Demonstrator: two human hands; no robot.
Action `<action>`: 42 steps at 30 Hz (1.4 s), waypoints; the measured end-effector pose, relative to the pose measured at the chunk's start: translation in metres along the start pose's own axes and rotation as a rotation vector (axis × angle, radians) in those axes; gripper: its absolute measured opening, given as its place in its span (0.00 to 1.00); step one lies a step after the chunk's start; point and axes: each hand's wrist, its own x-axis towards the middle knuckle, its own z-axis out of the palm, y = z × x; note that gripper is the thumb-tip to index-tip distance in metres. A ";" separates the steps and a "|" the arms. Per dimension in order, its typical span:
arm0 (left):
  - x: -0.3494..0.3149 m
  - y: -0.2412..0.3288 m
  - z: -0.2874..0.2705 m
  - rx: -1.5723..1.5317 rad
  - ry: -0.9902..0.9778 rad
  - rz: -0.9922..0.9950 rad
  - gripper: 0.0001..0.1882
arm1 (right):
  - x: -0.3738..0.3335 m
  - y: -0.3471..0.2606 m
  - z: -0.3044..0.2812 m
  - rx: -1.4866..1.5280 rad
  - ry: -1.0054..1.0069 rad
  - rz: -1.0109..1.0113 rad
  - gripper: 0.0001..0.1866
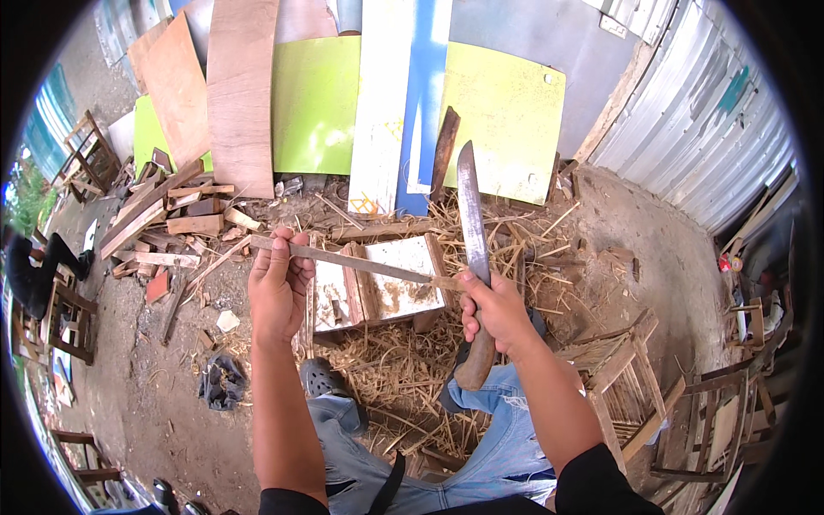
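My left hand (pixel 281 279) pinches one end of a long, flat grey-brown strip (pixel 356 263); whether it is wood or metal I cannot tell. The strip slants slightly down to the right, and its paler tan end reaches the fingers of my right hand (pixel 495 311). That hand is closed around a machete (pixel 473 210) where its wooden handle meets the blade, the blade pointing up and away. Whether the right fingers also grip the strip's tan end is unclear. Below the strip stands a low wooden bench (pixel 403 296) with a white, dirt-marked top.
Wood shavings and split strips (pixel 378 360) litter the ground around my feet. Offcuts (pixel 193 223) are heaped at the left. Painted panels (pixel 318 103) lean at the back, beside a corrugated metal wall (pixel 704 112). A wooden frame (pixel 627 378) lies at right. Another person (pixel 43 270) sits far left.
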 end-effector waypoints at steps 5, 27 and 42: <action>0.001 0.001 -0.004 0.015 -0.044 -0.007 0.14 | 0.001 0.015 0.000 0.082 -0.030 -0.031 0.15; 0.003 0.000 -0.005 -0.078 -0.250 0.038 0.17 | 0.002 0.019 -0.007 0.183 -0.061 -0.108 0.11; 0.005 -0.002 -0.007 0.110 -0.080 0.006 0.13 | 0.009 0.027 -0.003 0.202 -0.038 -0.024 0.12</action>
